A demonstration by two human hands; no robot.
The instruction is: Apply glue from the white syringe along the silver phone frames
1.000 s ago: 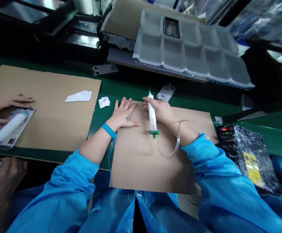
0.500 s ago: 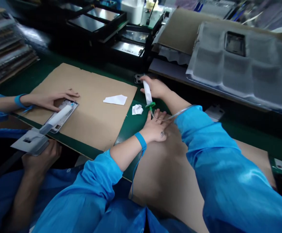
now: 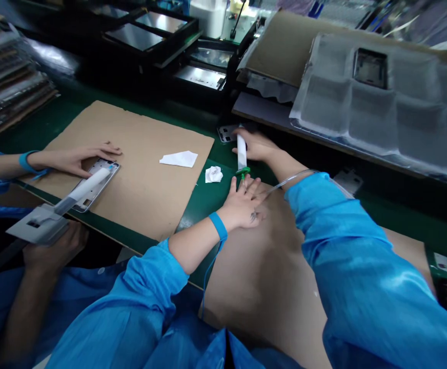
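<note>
Okay, head view: my right fingers curl closed around a white syringe, green cap toward me, near the far edge of the green surface, next to a metal plate. My left fingers, spread, holding nothing, rest around the cardboard sheet's far left corner. Crumpled paper lies just left, beyond the sheet's edge.

Smock blue, fabric smooth with slight sheen; left sleeve and right sleeve both end in creased, gathered folds. Flat blue left wristband, a thin blue cord trailing from it. Small dark marking on back of left hand, detail too fine to read.
</note>
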